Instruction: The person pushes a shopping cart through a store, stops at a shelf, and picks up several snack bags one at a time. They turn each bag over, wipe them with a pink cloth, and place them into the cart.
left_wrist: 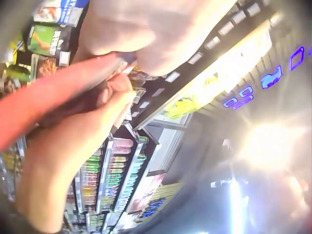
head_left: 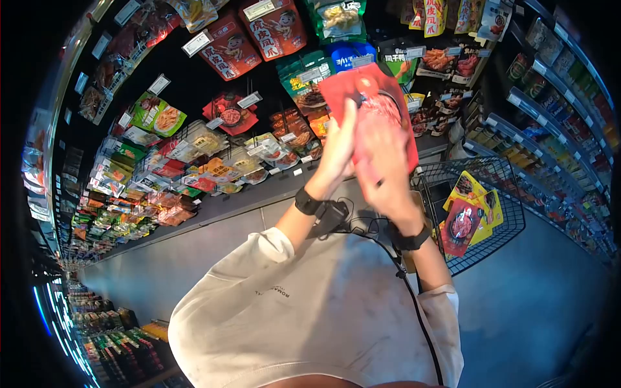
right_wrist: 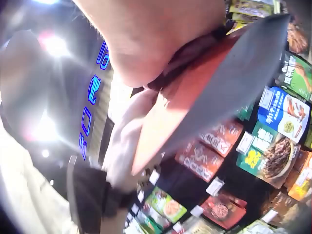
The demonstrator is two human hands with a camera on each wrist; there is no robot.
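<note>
Both hands hold up a red snack packet [head_left: 336, 87] with a picture of food on its front, before the shelf. My left hand [head_left: 339, 145] grips its left edge, the thumb along the front. Over the lower part of the front lies my right hand [head_left: 386, 165], blurred, hiding much of the print. The left wrist view shows the red packet [left_wrist: 44, 95] nearly edge-on, with the right hand's fingers [left_wrist: 119, 90] bent at its edge. In the right wrist view the packet's grey side [right_wrist: 229, 83] faces the camera, beneath the right hand [right_wrist: 156, 39].
A black wire basket [head_left: 521, 226] at the right carries a red packet [head_left: 460, 226] and yellow packets [head_left: 493, 210]. Hanging snack packets [head_left: 158, 115] fill the rack ahead and left. Shelves of cans and jars [head_left: 550, 123] stand on the right. A dark cable [head_left: 420, 310] runs down the shirt.
</note>
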